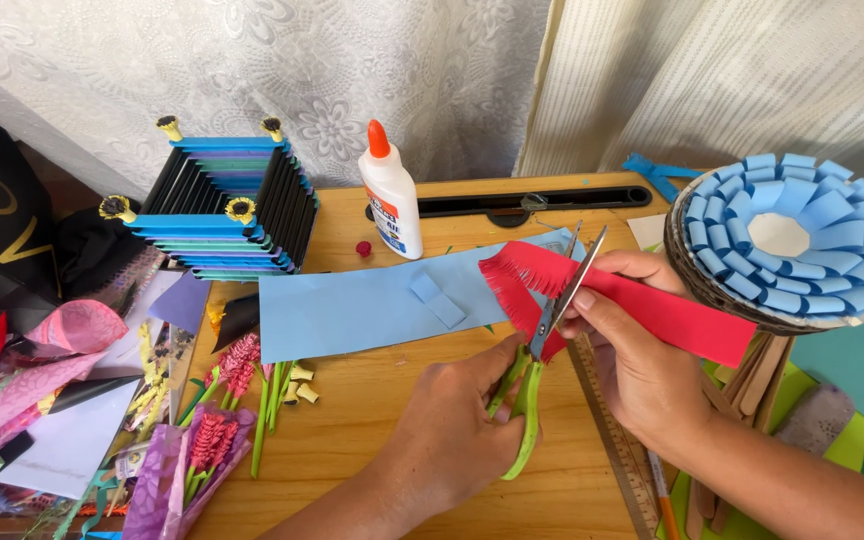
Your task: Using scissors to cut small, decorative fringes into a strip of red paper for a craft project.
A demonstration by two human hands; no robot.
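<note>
My left hand (450, 432) grips green-handled scissors (529, 405), whose open blades point up and away across a red paper strip (674, 316). The strip's left end (514, 275) is cut into a fringe. My right hand (640, 362) pinches the red strip just right of the blades and holds it above the wooden table (372, 440). Under the fringe lies a long blue paper sheet (352, 310) with a small blue loop on it.
A white glue bottle (390, 200) with an orange tip stands behind the blue sheet. A blue and black stacked paper box (222, 205) sits at back left. A round disc of blue paper loops (792, 240) is at right. A ruler (612, 440), pencil (662, 495) and pink paper flowers (207, 440) lie nearby.
</note>
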